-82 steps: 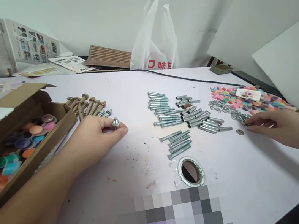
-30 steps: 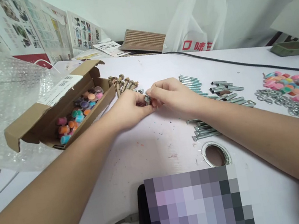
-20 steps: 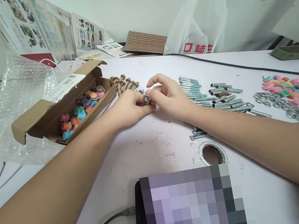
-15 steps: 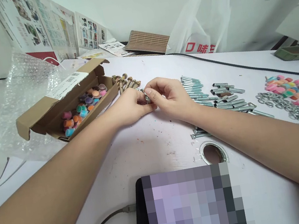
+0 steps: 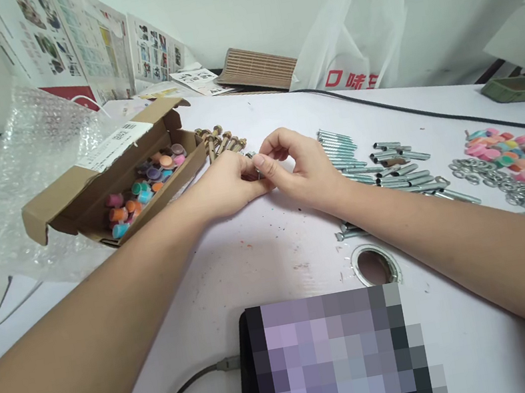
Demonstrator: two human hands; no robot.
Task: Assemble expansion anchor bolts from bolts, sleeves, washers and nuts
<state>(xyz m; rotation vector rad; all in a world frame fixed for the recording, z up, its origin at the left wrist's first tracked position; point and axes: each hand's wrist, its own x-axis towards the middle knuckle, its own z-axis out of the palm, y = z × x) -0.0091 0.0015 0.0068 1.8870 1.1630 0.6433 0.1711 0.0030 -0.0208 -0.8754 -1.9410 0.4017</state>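
Observation:
My left hand and my right hand meet above the white table. Between their fingertips is a small shiny metal part, mostly hidden by the fingers. Both hands are closed on it. Just behind my left hand lie brass-coloured bolts. To the left stands an open cardboard box holding colourful caps. Right of my right hand are thin silver bolts and silver metal tubes.
Colourful caps and silver washers lie at the far right. A metal ring is near my right forearm. A black device with a pixelated screen sits in front. Bubble wrap lies left; a plastic bag is behind.
The metal part is less visible between my fingers, and my right hand's knuckles are slightly higher. The view has shifted slightly.

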